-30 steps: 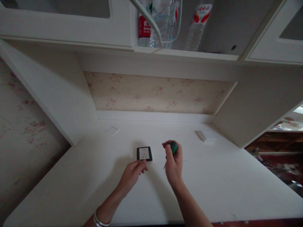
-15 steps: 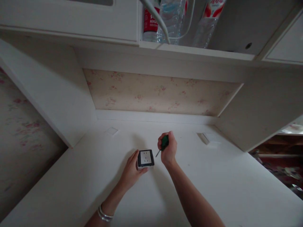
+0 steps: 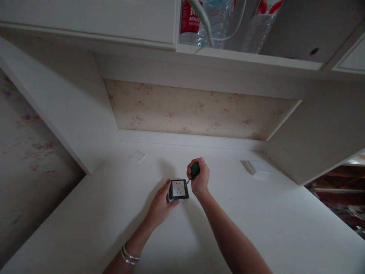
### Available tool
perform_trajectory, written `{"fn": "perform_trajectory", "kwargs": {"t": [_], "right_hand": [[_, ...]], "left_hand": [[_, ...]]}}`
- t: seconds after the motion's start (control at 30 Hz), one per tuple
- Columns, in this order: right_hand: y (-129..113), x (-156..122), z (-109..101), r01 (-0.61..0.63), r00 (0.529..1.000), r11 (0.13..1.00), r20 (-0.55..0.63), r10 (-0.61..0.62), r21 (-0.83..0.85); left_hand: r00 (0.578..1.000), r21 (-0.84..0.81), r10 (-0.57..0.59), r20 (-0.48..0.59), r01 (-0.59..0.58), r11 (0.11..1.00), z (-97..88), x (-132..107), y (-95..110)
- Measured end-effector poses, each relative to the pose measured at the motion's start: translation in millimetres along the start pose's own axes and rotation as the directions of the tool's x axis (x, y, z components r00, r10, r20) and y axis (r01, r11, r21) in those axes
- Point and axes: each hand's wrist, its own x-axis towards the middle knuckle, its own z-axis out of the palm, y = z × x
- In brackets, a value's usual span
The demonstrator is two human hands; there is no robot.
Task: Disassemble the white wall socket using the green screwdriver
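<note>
Holding the socket (image 3: pixel 178 189) between thumb and fingers, I have the left hand (image 3: pixel 160 203) parted about the socket's width; my right hand (image 3: pixel 200 182) curls tight round a green screwdriver (image 3: pixel 195 170), tip just below those fingers, at the socket's right edge.

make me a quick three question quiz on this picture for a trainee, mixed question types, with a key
1. Which hand holds the green-handled screwdriver?
2. True or false: the left hand grips the socket.
3. Multiple choice: what stands on the shelf above?
A) plates
B) bottles
C) books

Key:
1. The right hand
2. True
3. B
</note>
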Motion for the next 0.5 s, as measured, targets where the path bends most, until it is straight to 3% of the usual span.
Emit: {"fn": "perform_trajectory", "kwargs": {"t": [0.17,0.33,0.5], "right_hand": [[-4.3,-2.2,1.7,0.011,0.999,0.996,0.041,-0.007,-0.091],[-24.1,4.0,5.9,0.026,0.983,0.978,0.183,0.013,-0.206],[-30.1,13.8,6.1,-0.022,0.984,0.973,0.170,0.062,-0.232]], "left_hand": [[1.000,0.001,-0.008,0.006,0.008,1.000,0.0,0.5,-1.0],[1.000,-0.040,0.000,0.010,0.000,0.999,2.0,0.2,-5.9],[1.000,-0.002,-0.011,0.010,0.011,1.000,2.5,-0.1,-9.8]]}}
